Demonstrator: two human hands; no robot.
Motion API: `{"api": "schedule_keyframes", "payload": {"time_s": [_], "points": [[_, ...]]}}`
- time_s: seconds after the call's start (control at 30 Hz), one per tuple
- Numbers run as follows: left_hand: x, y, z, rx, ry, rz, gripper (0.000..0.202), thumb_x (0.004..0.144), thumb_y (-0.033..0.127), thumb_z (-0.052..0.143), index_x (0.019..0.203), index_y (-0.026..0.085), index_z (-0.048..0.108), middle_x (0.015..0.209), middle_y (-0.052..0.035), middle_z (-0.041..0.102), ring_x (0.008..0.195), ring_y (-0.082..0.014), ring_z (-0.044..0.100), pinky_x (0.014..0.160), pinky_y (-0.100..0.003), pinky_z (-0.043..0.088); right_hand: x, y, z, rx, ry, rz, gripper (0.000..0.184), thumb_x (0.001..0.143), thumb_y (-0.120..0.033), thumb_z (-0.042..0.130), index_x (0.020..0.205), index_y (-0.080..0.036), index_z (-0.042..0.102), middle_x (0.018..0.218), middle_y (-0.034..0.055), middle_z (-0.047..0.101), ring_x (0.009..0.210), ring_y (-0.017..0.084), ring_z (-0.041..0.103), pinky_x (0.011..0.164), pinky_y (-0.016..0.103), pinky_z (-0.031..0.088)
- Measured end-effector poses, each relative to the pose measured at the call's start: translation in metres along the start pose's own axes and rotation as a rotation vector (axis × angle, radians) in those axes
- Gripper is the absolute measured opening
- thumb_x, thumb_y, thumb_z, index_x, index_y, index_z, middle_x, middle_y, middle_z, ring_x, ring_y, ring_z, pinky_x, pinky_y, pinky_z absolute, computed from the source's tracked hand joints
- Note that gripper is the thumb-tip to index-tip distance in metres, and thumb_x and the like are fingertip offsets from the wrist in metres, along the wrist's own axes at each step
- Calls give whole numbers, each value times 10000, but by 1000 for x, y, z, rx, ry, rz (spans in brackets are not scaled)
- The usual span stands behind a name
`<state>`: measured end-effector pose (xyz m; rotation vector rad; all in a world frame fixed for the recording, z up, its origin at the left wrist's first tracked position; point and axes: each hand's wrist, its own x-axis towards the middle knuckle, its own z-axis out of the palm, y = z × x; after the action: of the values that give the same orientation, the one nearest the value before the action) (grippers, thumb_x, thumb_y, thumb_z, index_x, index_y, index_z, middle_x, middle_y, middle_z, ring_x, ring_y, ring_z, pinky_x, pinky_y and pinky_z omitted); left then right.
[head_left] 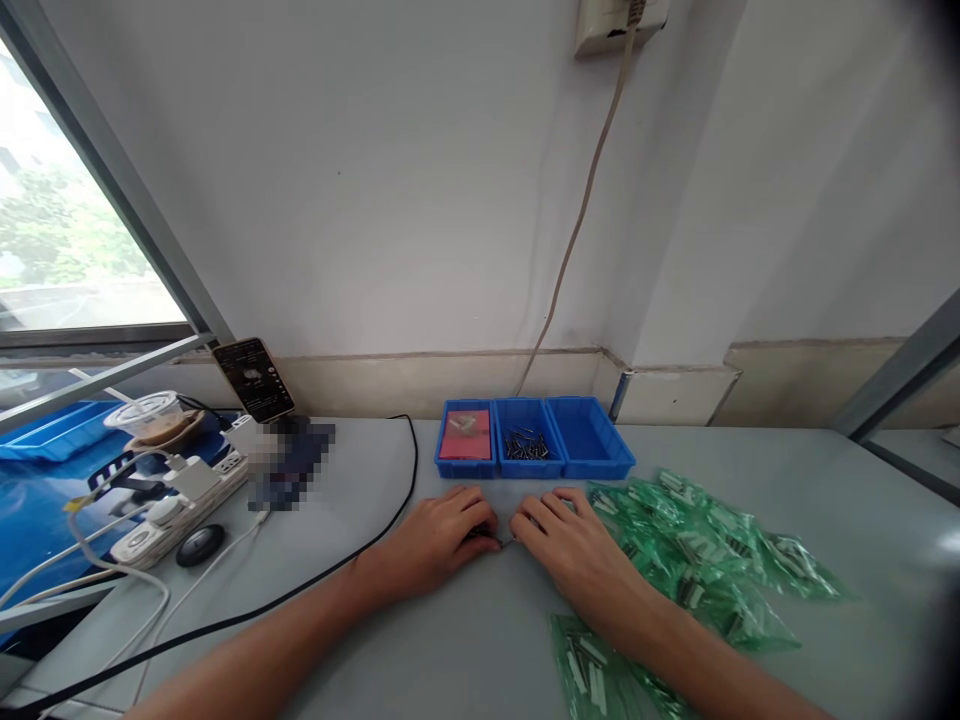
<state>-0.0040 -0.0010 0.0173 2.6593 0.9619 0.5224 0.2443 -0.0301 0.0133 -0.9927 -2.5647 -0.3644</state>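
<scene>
My left hand (450, 530) rests on the grey table with its fingers curled closed around something small and dark, mostly hidden. Close by on the right, my right hand (559, 535) has bent fingers pressed together near the tabletop; whatever they pinch is hidden. A thin, small piece (507, 543) shows in the gap between the two hands, too tiny to name. Just behind the hands stand three joined blue bins. In the left bin (465, 468) lies a red sheet with a small clear packet, the middle bin (531, 467) holds metal screws, and the right bin (600, 466) shows its bare bottom.
Green plastic bags (697, 545) of small white and metal parts lie around my right forearm, with another bag (592, 680) nearer the front. A black cable (300, 580) crosses under my left arm. At left are a mouse (200, 545), power strip (142, 540), phone (253, 380) and cup (154, 415).
</scene>
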Motion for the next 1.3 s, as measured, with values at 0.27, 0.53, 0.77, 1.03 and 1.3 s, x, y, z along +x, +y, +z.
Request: {"api": "schedule_keyframes", "payload": {"time_s": [0.27,0.53,0.77,1.03,1.3], "points": [[0,-1,2,6,-3,-9,115,1058,314,675,1050,225,601,1056,-1,654,960,-184,626,793,-272,442,-5,-2,11,271,4,124,223,1097,-65,420,1018,-207,572,970,38,641,882,236,590,852,381,381],[0,1,-1,6,2,-2,108,1068,324,654,1056,224,613,1051,-7,648,956,-183,625,793,-278,450,-2,-2,7,338,22,163,223,1119,-96,408,1011,-222,557,956,23,674,857,212,633,811,349,423],[0,0,0,3,7,4,114,1079,338,636,1061,227,620,1052,-9,652,945,-181,624,787,-286,451,-3,-3,9,334,30,156,223,1122,-103,405,1012,-221,559,965,24,678,857,214,636,818,355,430],[0,-1,1,-4,5,0,116,1073,338,646,1061,225,622,1053,-10,648,954,-181,621,798,-280,455,-4,-2,11,365,0,162,202,1120,-92,415,1034,-219,546,992,24,669,878,217,614,839,369,415],[0,0,1,3,7,0,113,1077,338,634,1061,227,623,1055,-12,655,952,-186,630,790,-284,456,-5,-2,12,347,2,143,224,1116,-74,403,1029,-216,553,971,24,658,872,216,612,841,370,409]]}}
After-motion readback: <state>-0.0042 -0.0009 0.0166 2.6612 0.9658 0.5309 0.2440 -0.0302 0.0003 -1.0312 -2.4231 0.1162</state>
